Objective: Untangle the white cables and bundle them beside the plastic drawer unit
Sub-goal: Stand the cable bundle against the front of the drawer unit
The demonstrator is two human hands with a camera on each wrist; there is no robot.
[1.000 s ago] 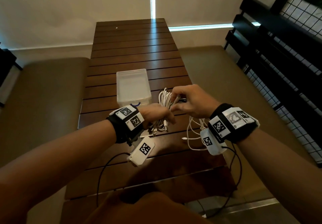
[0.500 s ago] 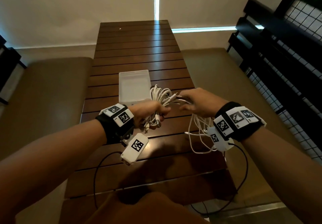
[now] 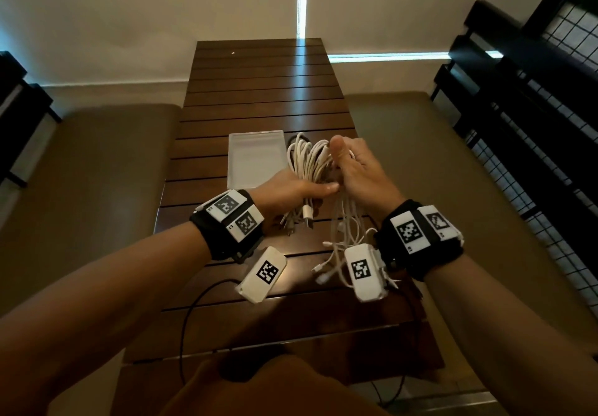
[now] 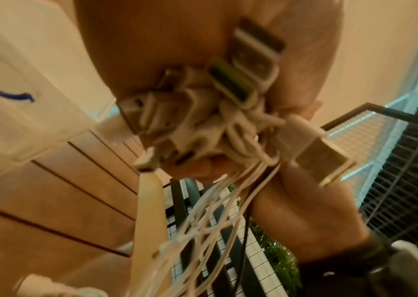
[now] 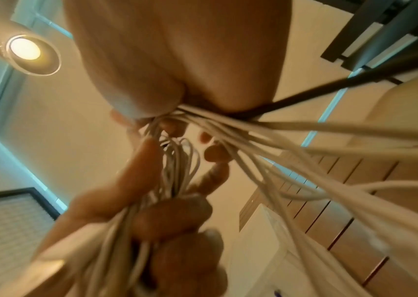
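Head view: your slatted wooden table [image 3: 265, 92] runs to a cream wall (padded benches flank it). Your left hand [image 3: 284, 192] and right hand [image 3: 359, 173] both grip the white cables [image 3: 309, 160] beside the plastic drawer unit [image 3: 255, 160].

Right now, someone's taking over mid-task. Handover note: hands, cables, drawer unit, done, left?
Left hand: grips the gathered cables low down, plug ends sticking out below the fist.
Right hand: holds the same cables higher up, loose tails hanging under the wrist.
Drawer unit: on the table, just left of the cables.
Done: most strands gathered into one hank, held above the table.
Left: pull in the dangling tails, finish the bundle, set it down beside the unit.
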